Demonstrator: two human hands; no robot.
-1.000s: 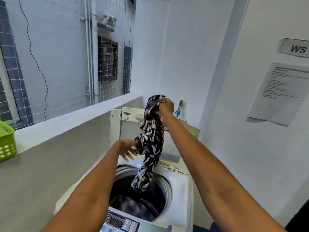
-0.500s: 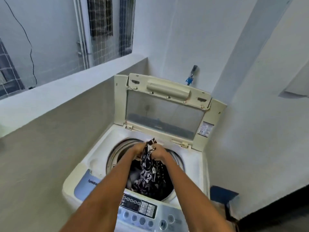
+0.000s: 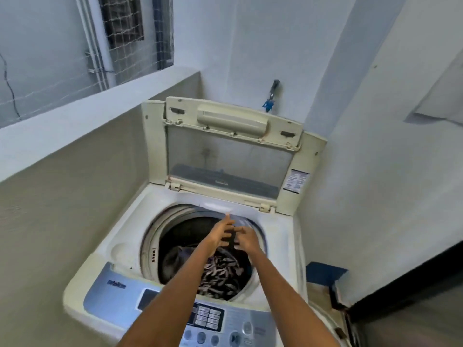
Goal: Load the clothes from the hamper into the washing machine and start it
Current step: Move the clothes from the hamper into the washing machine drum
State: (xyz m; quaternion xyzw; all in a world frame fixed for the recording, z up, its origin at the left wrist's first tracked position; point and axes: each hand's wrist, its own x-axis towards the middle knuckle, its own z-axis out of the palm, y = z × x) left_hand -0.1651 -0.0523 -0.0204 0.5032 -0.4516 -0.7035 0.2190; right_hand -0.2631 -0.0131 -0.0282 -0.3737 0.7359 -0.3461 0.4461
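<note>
Both hands are over the open drum of the washing machine (image 3: 120, 244). The left hand (image 3: 221, 234) has its fingers straight and spread, and they hold nothing. The right hand (image 3: 246, 240) is just beside it, almost touching; its fingers look relaxed and a little bent, and they also hold nothing, although this part of the picture is somewhat blurred.

The black-and-white patterned garment (image 3: 220, 274) lies inside the drum, below the hands, on the side near the control panel (image 3: 225, 321). A darker cloth (image 3: 179, 256) lies next to it, more to the left. The lid (image 3: 225, 146) stands upright behind the drum. The hamper is not in view, so I cannot tell if more clothes wait there.

I judge that this piece is now loaded, and that the remaining steps are to bring any other clothes, to close the lid and to press the start button.

Some things could go wrong from here. The garments lie in a heap on one side, so the drum may become unbalanced when it spins. If a part of the cloth stays over the rim, the lid could catch it or not close fully, and then the machine perhaps does not start. The lid stands only on its hinges, so an arm that touches it could make it fall on the hands. On the panel the buttons are small and close together, so a wrong one is easy to press.
</note>
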